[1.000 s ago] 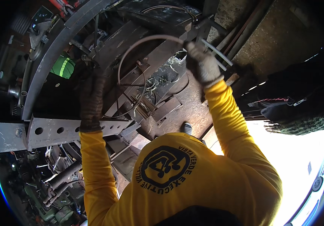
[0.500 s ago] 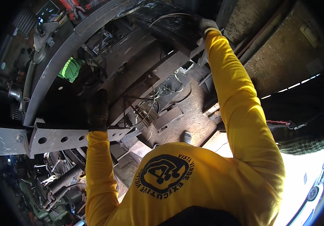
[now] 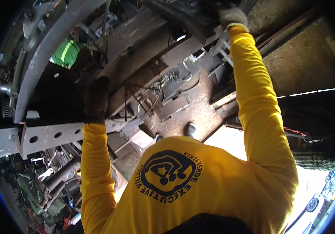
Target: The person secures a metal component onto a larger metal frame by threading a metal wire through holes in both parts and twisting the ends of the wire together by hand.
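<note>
My left hand, in a dark glove, reaches into shadow just past a grey steel bar with round holes. Its fingers blend into the dark, so what they touch is hidden. At the far right, my right hand wears a pale knitted glove and is smeared by motion. It is nearest the end of a long dark steel frame, but I cannot tell whether it grips anything. A curved steel beam arcs along the left side.
Bright green cloth with a pale stripe shows behind the curved beam. Machine parts crowd the lower left. A rusty brown panel stands at the right, with a tyre below it. Scrap metal lies on the floor by my feet.
My right hand has moved right and farther off, and is now blurred. My left hand has shifted slightly left and farther up in the view. The surroundings have shifted a little with the camera.
</note>
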### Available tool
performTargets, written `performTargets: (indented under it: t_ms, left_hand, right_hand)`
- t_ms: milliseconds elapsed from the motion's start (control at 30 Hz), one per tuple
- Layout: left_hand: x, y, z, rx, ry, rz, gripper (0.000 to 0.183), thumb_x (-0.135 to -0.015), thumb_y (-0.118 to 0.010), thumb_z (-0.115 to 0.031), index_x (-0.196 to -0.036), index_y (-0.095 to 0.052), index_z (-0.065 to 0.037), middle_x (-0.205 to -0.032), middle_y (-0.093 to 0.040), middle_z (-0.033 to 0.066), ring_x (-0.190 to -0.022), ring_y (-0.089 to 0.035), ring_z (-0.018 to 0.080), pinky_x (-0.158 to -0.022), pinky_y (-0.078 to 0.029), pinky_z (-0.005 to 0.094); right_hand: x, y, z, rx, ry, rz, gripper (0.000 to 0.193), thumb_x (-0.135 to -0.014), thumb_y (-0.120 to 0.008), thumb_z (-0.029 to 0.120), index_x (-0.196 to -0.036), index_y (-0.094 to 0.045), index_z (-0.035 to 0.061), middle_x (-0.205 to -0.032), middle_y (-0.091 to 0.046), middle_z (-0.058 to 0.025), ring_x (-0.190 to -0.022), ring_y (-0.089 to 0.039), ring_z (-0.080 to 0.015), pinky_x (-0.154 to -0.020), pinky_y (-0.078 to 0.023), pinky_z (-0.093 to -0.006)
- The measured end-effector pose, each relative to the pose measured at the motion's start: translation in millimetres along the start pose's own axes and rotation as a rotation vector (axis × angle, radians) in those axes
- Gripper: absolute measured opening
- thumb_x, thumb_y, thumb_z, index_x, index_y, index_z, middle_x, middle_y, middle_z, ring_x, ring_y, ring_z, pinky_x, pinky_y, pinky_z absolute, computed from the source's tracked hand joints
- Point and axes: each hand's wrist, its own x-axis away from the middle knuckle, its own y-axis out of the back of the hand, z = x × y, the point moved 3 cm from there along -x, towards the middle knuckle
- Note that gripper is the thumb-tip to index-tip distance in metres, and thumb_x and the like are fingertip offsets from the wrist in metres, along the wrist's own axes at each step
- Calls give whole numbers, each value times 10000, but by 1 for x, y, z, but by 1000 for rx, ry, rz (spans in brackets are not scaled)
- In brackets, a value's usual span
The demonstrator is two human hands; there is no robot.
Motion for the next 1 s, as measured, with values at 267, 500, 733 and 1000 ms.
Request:
performTargets:
  t_ms: [267, 500, 733, 1000]
  left_hand:
    - [-7, 18, -27, 530, 345, 64, 274, -976, -643, -265, -1038, -724, -11, -983, -736, 107, -925, -689, 216, -864, -519, 349]
    - [-15, 28, -47, 432, 142, 230, 181, -987, -615, -178, -1073, -728, -66, -936, -723, 85, -911, -695, 247, -865, -519, 348]
    - [4, 34, -19, 82, -223, 200, 215, -967, -620, -70, -1170, -691, -62, -1139, -688, 116, -1041, -660, 276, -959, -510, 391]
    - [-8, 24, -22, 104, -181, 233, 217, -969, -620, -75, -1174, -690, -58, -1148, -688, 118, -1046, -660, 273, -961, -510, 390]
  right_hand:
    - [189, -58, -12, -921, -108, -603, 319, -952, -670, 281, -1189, -693, 70, -1122, -703, -170, -997, -686, -336, -881, -540, -379]
    - [400, -232, 17, -791, 20, 299, 253, -979, -589, 243, -1116, -696, 60, -1050, -713, -162, -1002, -675, -330, -928, -510, -402]
    - [472, -365, 111, -590, 442, 1019, 350, -972, -492, 309, -1112, -700, 64, -1191, -672, -204, -1090, -651, -378, -960, -505, -465]
    - [524, -572, 203, -827, -226, 997, 509, -934, -606, 341, -1371, -553, 85, -1319, -596, -231, -1209, -589, -384, -1051, -464, -439]
